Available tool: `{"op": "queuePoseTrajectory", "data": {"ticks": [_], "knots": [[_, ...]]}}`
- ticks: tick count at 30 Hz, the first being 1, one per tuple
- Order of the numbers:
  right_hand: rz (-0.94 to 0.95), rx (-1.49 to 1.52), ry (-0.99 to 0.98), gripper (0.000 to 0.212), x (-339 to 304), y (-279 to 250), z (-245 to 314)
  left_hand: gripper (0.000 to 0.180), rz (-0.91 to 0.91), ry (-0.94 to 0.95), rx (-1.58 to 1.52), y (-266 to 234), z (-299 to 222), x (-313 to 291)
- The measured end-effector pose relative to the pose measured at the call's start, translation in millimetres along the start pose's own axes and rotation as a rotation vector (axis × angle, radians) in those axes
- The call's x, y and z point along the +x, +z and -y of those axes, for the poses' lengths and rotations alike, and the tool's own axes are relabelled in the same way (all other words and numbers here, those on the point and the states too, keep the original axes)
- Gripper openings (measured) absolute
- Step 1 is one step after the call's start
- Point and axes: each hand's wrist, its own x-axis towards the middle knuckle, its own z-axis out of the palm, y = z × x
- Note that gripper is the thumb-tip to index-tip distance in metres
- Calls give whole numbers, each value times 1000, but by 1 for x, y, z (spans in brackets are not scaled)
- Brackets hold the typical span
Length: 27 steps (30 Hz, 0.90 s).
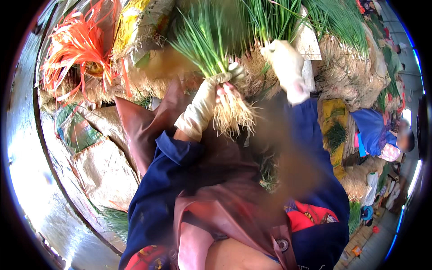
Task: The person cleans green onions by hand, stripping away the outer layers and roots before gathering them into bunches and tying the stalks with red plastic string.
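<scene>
My left hand (202,101), in a pale glove, is wrapped round a bunch of spring onions (209,51). The green leaves point up and away, and the pale roots hang below the fist. To the right, my gloved right hand (286,65) reaches into a row of more spring onions (274,20). Its fingers are curled at the lower stems there; exactly how many stalks they grip is hidden. Beside that wrist lies a flat whitish piece (309,45) with a handle-like end.
Orange plastic strips (83,45) lie in a tangle at the far left, beside a yellow and white sack (141,22). Rooted spring onions (344,67) are heaped at the right. A brown apron (225,180) covers my lap. Another person in blue (371,130) sits farther right.
</scene>
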Motion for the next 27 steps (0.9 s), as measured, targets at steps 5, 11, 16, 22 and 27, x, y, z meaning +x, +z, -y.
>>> {"op": "queuePoseTrajectory", "data": {"ticks": [5, 11, 16, 22, 27], "knots": [[139, 484, -185, 41, -66, 17, 30, 30, -75, 32, 180, -22, 8, 17], [446, 1466, 238, 28, -28, 57, 36, 35, 12, -3, 106, -23, 7, 9], [265, 2030, 525, 31, -36, 79, 44, 38, 112, -61, -206, -18, 9, -1], [328, 1340, 356, 54, -24, 70, 37, 36, -140, -49, 226, -13, 2, -1], [134, 949, 173, 53, -1, 78, 29, 36, -161, -85, 308, -10, 6, 0]]}}
